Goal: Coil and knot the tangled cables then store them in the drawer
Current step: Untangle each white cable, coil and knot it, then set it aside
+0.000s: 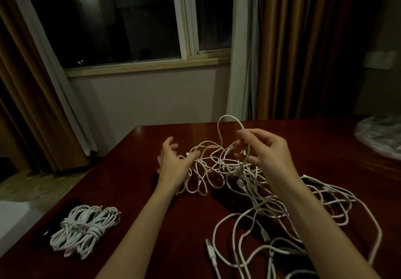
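Untangling is in hand: the right hand [269, 155] pinches 1 raised loop of the tangled cables [234, 170] on the table [138, 192], the left hand [173, 161] reaches in, fingers spread, so next probably calls for freeing 1 strand to coil.

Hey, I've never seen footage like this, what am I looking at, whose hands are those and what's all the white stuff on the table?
One picture, from a camera worn on a person's head, looking down at their own bare hands over a dark wooden table. The right hand pinches a raised loop of the tangled white cables. The left hand is open, touching the tangle's edge. A coiled cable bundle, already tied, lies at the near left. Clear plastic wrap sits far right.
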Tool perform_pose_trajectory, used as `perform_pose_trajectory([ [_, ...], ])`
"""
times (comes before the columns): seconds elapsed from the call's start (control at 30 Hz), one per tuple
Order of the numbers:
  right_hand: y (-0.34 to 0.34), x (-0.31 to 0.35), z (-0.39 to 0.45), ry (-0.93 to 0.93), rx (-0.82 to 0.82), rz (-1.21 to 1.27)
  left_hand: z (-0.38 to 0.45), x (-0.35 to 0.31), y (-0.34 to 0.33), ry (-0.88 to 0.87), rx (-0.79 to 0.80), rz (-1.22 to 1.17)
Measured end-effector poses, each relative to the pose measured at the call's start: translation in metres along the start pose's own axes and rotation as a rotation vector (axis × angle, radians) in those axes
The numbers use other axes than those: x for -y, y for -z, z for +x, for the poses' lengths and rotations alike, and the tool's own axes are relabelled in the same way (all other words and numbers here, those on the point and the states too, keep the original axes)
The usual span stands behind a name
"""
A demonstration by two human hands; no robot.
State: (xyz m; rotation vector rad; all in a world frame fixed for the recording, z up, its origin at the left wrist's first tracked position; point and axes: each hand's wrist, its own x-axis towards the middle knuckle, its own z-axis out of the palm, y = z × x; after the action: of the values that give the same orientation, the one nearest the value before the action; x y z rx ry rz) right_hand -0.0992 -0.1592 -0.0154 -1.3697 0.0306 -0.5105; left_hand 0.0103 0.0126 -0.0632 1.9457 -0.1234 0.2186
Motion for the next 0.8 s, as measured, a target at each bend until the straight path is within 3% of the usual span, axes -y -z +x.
perform_pose_trajectory([
  [0.07, -0.003, -0.001, -0.001, -0.019, -0.002, 0.019, -0.008, -0.007, 0.002, -0.157, -0.141, 0.047],
  [0.13, -0.005, -0.003, -0.001, -0.04, -0.005, -0.016, -0.018, -0.017, 0.003, -0.384, -0.173, -0.012],
  [0.2, -0.004, -0.006, -0.001, -0.054, -0.004, -0.104, -0.027, -0.024, -0.001, -0.589, -0.059, -0.02],
  [0.3, -0.004, -0.007, 0.001, -0.083, 0.034, -0.105, -0.039, -0.028, -0.009, -0.673, 0.254, -0.074],
  [0.4, -0.003, -0.01, 0.004, -0.112, 0.054, 0.001, -0.043, -0.025, -0.02, -0.629, 0.42, -0.09],
  [0.53, -0.002, -0.01, 0.006, -0.134, 0.028, -0.014, -0.038, -0.029, -0.021, -0.497, 0.365, -0.307],
  [0.63, 0.001, -0.008, 0.004, 0.07, -0.133, -0.192, -0.028, -0.032, -0.013, -0.348, 0.316, -0.504],
  [0.7, 0.0, -0.006, 0.001, 0.268, -0.233, -0.258, -0.026, -0.031, -0.009, -0.211, 0.432, -0.673],
  [0.8, -0.006, -0.013, -0.001, 0.346, -0.117, -0.571, -0.029, -0.031, -0.006, -0.009, 0.643, -0.903],
])
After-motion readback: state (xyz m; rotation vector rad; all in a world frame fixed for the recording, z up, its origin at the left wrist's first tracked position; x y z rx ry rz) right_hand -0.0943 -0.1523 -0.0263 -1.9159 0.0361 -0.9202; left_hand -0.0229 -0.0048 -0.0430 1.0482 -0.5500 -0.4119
